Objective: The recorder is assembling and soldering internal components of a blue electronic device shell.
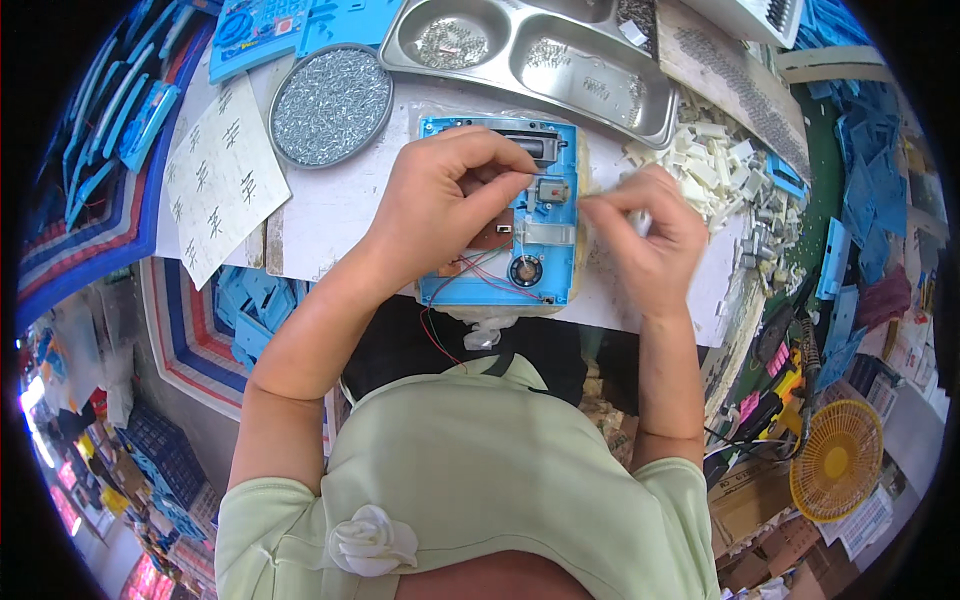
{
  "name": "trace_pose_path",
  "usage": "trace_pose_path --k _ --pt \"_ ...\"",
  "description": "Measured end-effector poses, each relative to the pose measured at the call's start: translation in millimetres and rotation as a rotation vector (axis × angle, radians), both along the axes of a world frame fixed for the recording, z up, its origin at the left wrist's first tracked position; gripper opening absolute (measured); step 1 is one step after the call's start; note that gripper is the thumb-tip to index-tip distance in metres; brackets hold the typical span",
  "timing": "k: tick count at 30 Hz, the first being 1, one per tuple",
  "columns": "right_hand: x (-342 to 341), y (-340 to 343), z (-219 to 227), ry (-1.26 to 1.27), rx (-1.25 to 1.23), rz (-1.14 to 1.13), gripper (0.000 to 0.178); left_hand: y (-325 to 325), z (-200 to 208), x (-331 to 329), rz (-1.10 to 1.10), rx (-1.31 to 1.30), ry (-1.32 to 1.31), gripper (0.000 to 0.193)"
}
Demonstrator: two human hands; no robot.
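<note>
A blue plastic housing (465, 285) lies open on the table in front of me, with a small motor (553, 190), a clear plastic strip (548, 233), a round black part (525, 269) and thin red and green wires (482, 270) in it. Over its upper middle, beside the motor, is my left hand (450, 190), thumb and forefinger pinched together. My right hand (650, 240) is at the housing's right edge, its fingers also closed in a pinch. What either pinch holds, if anything, is too small to make out.
A round dish of small metal screws (332, 105) stands at the upper left, by a handwritten paper sheet (225, 180). Behind the housing sits a compartmented steel tray (510, 60) with small metal parts. White plastic pieces (715, 170) are heaped at right; a yellow fan (836, 460) stands lower right.
</note>
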State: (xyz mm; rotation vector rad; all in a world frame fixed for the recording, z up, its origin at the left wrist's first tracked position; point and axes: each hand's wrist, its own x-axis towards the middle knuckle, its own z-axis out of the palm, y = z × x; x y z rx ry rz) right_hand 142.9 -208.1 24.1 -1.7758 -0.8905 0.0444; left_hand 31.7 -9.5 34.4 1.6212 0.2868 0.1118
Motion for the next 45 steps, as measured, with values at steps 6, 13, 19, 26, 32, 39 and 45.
trace_pose_path --k 6,13,19,26,32,39,45 --pt "-40.9 -163.8 23.5 -0.126 0.051 -0.736 0.012 5.8 1.5 -4.1 -0.006 0.091 -0.039 0.011" --pt "-97.0 -281.2 36.0 0.492 0.505 -1.206 0.035 7.9 -2.8 1.8 -0.062 0.598 -0.261 0.01" --pt "-34.4 -281.4 25.4 0.26 0.498 -1.233 0.046 -4.8 2.1 5.7 -0.156 0.698 -0.303 0.011" --pt "-76.2 -328.5 41.3 0.012 0.471 -1.233 0.038 4.4 -3.1 4.7 -0.139 0.634 -0.327 0.01" --pt "-81.8 -139.7 39.8 0.258 0.534 -0.579 0.03 9.9 1.8 1.7 -0.118 0.336 -0.111 0.01" --pt "-17.0 24.4 5.2 0.429 0.21 0.095 0.06 12.3 5.7 1.2 -0.143 0.119 -0.032 0.011" --pt "-14.7 40.0 -2.7 0.403 0.259 0.127 0.062 15.1 7.7 1.2 -0.152 0.028 0.065 0.012"
